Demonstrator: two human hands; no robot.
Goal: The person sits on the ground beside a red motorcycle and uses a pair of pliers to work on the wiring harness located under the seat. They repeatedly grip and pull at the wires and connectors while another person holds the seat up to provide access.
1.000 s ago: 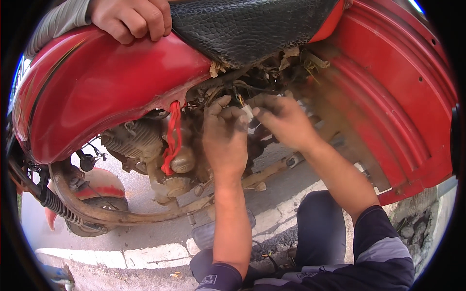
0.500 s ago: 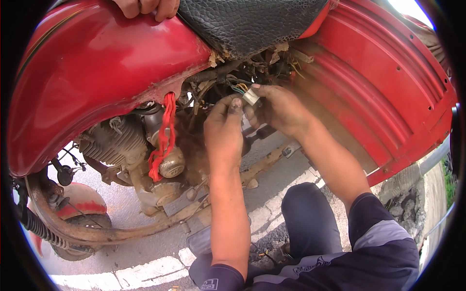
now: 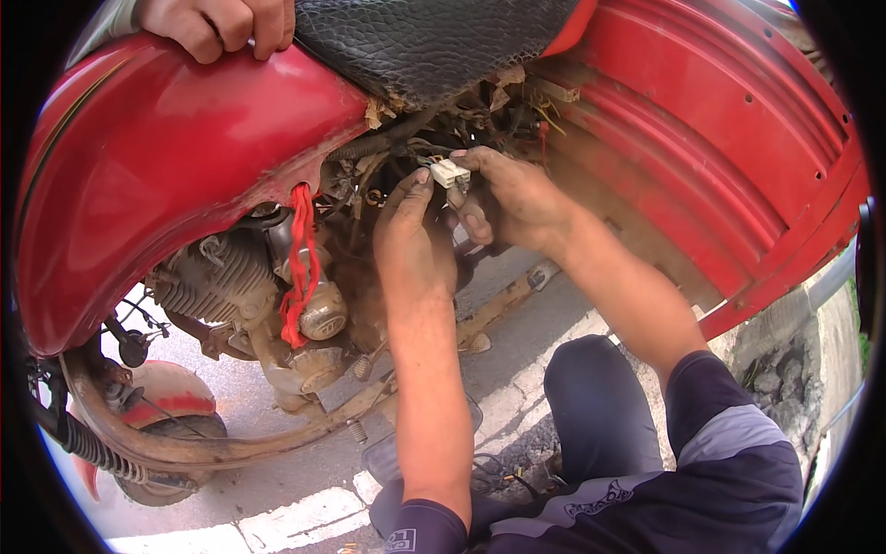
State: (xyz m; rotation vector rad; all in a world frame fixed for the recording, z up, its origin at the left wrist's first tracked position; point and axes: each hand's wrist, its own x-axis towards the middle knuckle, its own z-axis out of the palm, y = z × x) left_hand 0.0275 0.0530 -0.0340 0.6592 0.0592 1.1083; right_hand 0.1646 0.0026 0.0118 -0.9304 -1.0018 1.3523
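Note:
A white plastic wire connector (image 3: 449, 173) sits between my two hands, beneath the black seat. My right hand (image 3: 519, 198) is closed on it, with the thumb at its top right corner and the fingers bent below. Closed as well, my left hand (image 3: 411, 226) has its thumb tip against the connector's left side. Thin wires (image 3: 426, 152) lead from the connector back into a dusty bundle of cables (image 3: 392, 138). Part of the connector's underside and the left fingertips are hidden.
Another person's hand (image 3: 221, 23) rests on the red fuel tank (image 3: 185, 138). Red cord (image 3: 300, 268) hangs before the engine (image 3: 221, 277). The seat (image 3: 415, 46) overhangs, a red metal panel (image 3: 683, 138) stands right, and a rusty frame tube (image 3: 277, 439) runs below.
The connector has turned, showing more of its end, and appears slightly further left with both hands. The view has shifted, bringing more of the other person's hand into sight.

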